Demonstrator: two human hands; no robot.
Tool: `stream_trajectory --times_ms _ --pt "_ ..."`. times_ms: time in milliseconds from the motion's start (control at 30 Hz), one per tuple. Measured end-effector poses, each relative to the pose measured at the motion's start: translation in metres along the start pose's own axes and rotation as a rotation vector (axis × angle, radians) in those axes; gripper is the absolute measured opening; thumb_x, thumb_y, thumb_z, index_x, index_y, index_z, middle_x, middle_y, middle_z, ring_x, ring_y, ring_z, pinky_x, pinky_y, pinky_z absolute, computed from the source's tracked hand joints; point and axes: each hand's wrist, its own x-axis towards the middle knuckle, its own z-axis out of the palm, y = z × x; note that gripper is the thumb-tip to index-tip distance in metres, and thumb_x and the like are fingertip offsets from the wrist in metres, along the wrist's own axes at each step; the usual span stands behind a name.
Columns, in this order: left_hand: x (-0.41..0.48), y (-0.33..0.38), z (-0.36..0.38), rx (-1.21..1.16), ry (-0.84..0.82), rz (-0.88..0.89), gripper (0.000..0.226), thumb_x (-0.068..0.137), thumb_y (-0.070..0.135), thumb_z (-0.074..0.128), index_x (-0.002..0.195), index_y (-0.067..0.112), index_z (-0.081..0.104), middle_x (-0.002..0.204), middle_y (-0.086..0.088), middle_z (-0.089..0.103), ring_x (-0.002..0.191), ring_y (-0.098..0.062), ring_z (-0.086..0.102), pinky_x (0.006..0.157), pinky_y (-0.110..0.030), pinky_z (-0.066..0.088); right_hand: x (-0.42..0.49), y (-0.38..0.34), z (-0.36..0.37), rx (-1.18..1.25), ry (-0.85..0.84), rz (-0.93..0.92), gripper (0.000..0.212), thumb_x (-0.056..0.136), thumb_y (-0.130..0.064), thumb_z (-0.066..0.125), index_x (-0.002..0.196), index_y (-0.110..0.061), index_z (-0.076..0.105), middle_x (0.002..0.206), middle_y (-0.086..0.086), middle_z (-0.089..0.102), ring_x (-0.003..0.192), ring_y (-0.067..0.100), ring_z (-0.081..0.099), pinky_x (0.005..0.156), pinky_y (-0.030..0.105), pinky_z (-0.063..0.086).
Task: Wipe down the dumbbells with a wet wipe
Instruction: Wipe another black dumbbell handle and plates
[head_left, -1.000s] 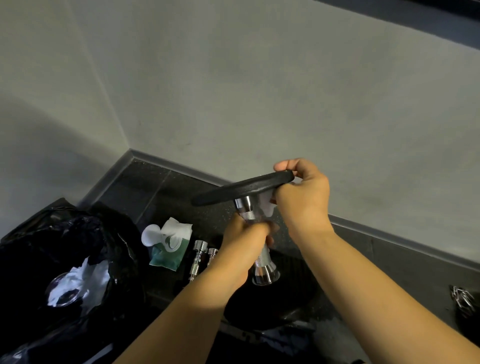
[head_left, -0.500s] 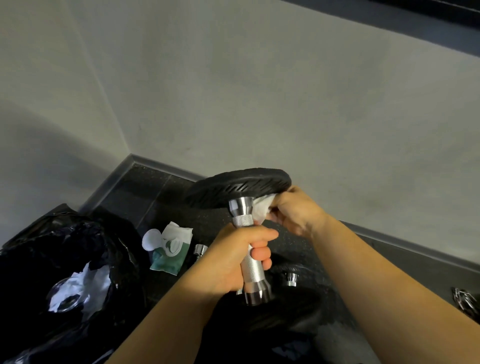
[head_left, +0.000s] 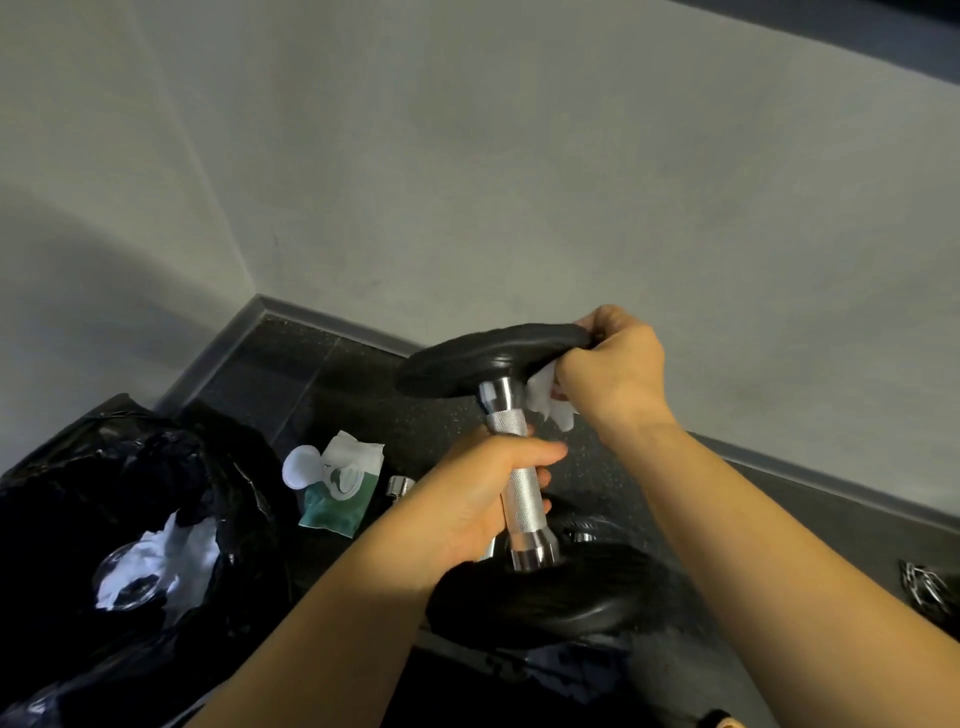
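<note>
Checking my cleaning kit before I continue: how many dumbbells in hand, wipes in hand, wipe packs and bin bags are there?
dumbbell: 1
wipe: 1
wipe pack: 1
bin bag: 1
total: 4

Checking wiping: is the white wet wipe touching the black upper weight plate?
Touching. Head view: right hand holds wet wipe against underside of upper plate.

Right hand: your right hand (head_left: 613, 374) moves out from under the top plate (head_left: 488, 358) to its rim, above your grip on the handle (head_left: 522, 501).
Wet wipe: the wet wipe (head_left: 543, 400) now dangles beneath that hand's palm.
</note>
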Motion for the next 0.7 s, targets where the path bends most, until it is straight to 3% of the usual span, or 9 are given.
stream_trajectory --times_ms 100,167,200,267,367,500,700 --pt "0.006 -0.007 -0.001 0.092 0.092 0.095 0.027 0.081 0.006 0.067 0.105 0.009 0.057 0.085 -0.007 0.058 0.082 -0.02 0.057 0.086 -0.043 0.048 -0.016 -0.008 0.003 -0.171 0.031 -0.18 0.027 0.068 0.008 0.055 0.08 -0.016 0.056 0.094 0.004 0.053 0.067 0.012 0.052 0.052 0.013 0.039" --pt "0.01 -0.009 -0.003 0.089 0.153 0.142 0.031 0.079 0.004 0.067 0.109 0.007 0.058 0.081 -0.007 0.06 0.077 -0.02 0.057 0.08 -0.041 0.048 -0.02 -0.007 0.005 -0.152 0.035 -0.23 0.029 0.069 0.009 0.057 0.082 -0.017 0.056 0.092 -0.004 0.045 0.069 0.009 0.05 0.055 0.008 0.04" --pt "0.011 -0.009 -0.004 0.077 0.166 0.164 0.028 0.08 0.004 0.066 0.107 0.008 0.059 0.08 -0.007 0.061 0.074 -0.019 0.057 0.077 -0.039 0.048 -0.021 -0.006 0.005 -0.094 0.025 -0.226 0.031 0.07 0.009 0.055 0.08 -0.02 0.055 0.093 -0.004 0.046 0.072 0.014 0.053 0.062 0.013 0.046" --pt "0.011 -0.008 -0.008 0.057 0.159 0.184 0.018 0.082 0.008 0.068 0.097 0.012 0.06 0.071 -0.003 0.058 0.063 -0.015 0.055 0.069 -0.033 0.05 -0.018 -0.003 0.003 0.023 -0.015 -0.186 0.032 0.068 0.007 0.052 0.077 -0.024 0.055 0.097 0.006 0.056 0.079 0.027 0.061 0.071 0.036 0.056" --pt "0.008 -0.006 -0.009 -0.018 0.139 0.139 0.011 0.086 0.018 0.068 0.086 0.015 0.058 0.059 0.0 0.05 0.049 -0.011 0.049 0.055 -0.027 0.048 -0.007 0.008 -0.001 0.048 -0.061 -0.109 0.026 0.072 0.008 0.054 0.082 -0.016 0.053 0.088 0.019 0.063 0.08 0.04 0.064 0.068 0.05 0.056" --pt "0.005 -0.007 -0.004 -0.152 0.134 0.062 0.021 0.09 0.027 0.065 0.074 0.015 0.055 0.051 0.002 0.047 0.044 -0.012 0.044 0.05 -0.026 0.042 0.006 0.026 -0.006 -0.026 -0.008 0.015 0.027 0.079 0.009 0.051 0.077 -0.017 0.045 0.082 0.013 0.055 0.077 0.035 0.06 0.073 0.052 0.055" --pt "0.007 -0.006 -0.006 -0.108 0.151 0.074 0.023 0.087 0.037 0.065 0.081 0.017 0.056 0.057 -0.001 0.051 0.048 -0.012 0.047 0.052 -0.027 0.043 0.006 0.019 -0.027 -0.045 0.175 -0.018 0.022 0.086 -0.003 0.052 0.071 -0.019 0.058 0.08 0.015 0.068 0.076 0.035 0.067 0.071 0.047 0.058"
